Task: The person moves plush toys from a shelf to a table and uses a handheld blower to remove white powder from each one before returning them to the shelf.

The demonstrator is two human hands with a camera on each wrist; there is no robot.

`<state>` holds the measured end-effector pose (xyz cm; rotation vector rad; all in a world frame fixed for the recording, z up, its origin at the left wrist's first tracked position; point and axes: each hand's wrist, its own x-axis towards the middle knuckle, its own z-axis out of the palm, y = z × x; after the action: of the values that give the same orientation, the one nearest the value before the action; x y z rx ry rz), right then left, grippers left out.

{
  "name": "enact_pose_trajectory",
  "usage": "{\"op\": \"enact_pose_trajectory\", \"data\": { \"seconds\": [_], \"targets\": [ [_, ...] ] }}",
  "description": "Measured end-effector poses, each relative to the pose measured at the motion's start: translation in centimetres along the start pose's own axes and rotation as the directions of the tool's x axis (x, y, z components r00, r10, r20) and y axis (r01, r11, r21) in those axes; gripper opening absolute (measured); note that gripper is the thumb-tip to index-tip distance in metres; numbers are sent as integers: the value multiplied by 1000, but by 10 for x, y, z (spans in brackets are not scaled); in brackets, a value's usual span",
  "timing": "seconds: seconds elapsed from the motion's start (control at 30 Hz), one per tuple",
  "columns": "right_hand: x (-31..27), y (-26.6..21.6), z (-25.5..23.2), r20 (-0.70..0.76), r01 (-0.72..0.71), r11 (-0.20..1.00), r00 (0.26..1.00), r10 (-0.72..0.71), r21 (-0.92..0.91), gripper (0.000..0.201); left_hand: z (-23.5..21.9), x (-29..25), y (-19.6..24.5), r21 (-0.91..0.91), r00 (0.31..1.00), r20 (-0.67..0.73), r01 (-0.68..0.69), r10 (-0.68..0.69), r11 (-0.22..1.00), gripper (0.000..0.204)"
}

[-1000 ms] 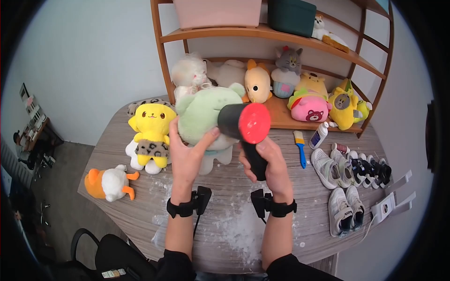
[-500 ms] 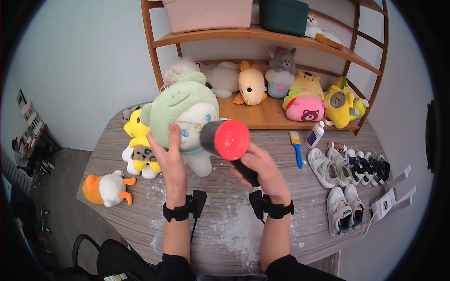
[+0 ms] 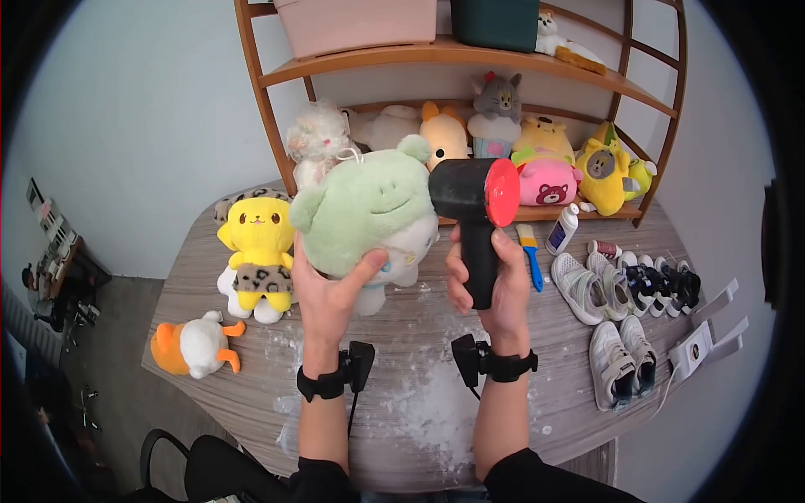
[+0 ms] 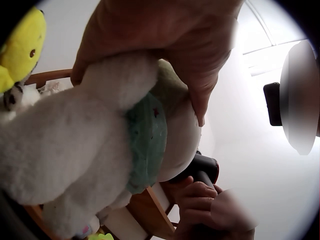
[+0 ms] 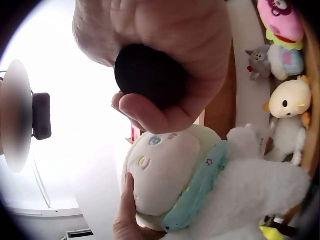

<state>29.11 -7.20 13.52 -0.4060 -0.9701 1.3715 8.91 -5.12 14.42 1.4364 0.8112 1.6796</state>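
Note:
My left hand (image 3: 331, 293) grips a white plush toy with a green frog-like hood (image 3: 365, 205), thumb across its front. It is held up over the table, its hood facing me and its face tilted to the right. Around its neck sits a teal scarf (image 5: 195, 190), seen in the right wrist view with its blue-eyed white face (image 5: 162, 170). In my right hand (image 3: 499, 289) is the handle of a black hair dryer (image 3: 461, 189) with a red round back end. The dryer's barrel points left, its front end close beside the hood.
A yellow plush (image 3: 260, 243) and an orange-and-white plush (image 3: 197, 344) are on the table's left. On the right are a blue-handled brush (image 3: 532, 260), a white bottle (image 3: 563, 229) and several shoes (image 3: 622, 356). White powder (image 3: 440, 411) marks the tabletop. Behind stands a wooden shelf (image 3: 369, 57) with plush toys.
The plush has turned: half a second ago its face showed toward me, now the hood does. The hair dryer has moved up and right, its barrel swinging to point more squarely left.

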Motion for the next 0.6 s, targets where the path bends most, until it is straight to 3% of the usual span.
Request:
{"op": "enact_pose_trajectory", "data": {
  "seconds": [0.07, 0.17, 0.37, 0.53, 0.6],
  "targets": [
    [-1, -1, 0, 20, 8, 1000, 1000, -8, 0, 49, 6, -1, 9, -18, 999, -8, 42, -43, 999, 84],
    [-4, -5, 4, 42, 8, 1000, 999, -7, -19, 49, 4, 0, -11, 341, 976, -58, -178, 210, 923, 90],
    [-8, -5, 12, 131, -62, 994, 989, 74, -88, 50, 11, -2, -10, 535, 931, -58, -276, 361, 799, 94],
    [-13, -13, -1, 106, -75, 984, 990, 93, -163, 53, 2, -1, -8, 395, 958, -96, -214, 271, 894, 89],
    [-12, -13, -11, 83, -35, 997, 996, 41, -75, 53, 1, -3, -4, 239, 973, -98, -179, 207, 954, 85]
  ]
}}
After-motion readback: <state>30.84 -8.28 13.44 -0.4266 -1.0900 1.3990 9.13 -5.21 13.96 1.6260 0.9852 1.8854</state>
